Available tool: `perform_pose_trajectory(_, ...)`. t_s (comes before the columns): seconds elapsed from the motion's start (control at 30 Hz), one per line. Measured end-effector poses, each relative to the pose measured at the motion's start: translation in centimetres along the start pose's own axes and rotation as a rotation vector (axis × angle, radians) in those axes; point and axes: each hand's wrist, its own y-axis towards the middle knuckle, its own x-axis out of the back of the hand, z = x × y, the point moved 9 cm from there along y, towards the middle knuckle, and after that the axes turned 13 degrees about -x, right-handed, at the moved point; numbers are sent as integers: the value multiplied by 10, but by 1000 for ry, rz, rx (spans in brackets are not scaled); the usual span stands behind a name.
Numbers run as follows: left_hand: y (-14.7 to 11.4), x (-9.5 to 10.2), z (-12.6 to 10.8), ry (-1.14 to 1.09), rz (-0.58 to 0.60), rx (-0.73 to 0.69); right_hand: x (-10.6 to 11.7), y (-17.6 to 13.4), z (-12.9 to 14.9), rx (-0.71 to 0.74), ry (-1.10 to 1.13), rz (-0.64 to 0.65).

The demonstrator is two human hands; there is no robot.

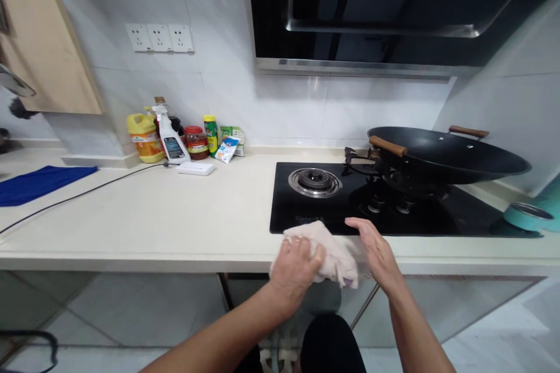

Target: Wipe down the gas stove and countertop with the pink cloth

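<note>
My left hand (294, 271) is closed on a pale pink cloth (335, 259), which is bunched up at the front edge of the counter. To the right of the cloth, my right hand (377, 250) is open, fingers stretched out and pointing away from me, with nothing in it. Both hands are close to the front edge of a black glass gas stove (324, 227). Its left burner (315, 180) is bare. On the right side of the stove sits a large black wok (450, 154) with wooden handles.
A yellow jug (143, 139), a spray bottle (172, 140), a red-lidded jar (196, 143) and packets stand by the wall. A blue cloth (39, 182) and a black cord (87, 191) lie left. Overhead hangs a range hood (371, 6). A turquoise container (527, 217) is at right.
</note>
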Motion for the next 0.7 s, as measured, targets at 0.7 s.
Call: perform_pose_trajectory(0.7,-56,39,110,-585,-294,174,-83,-71,34,245,-843,-415)
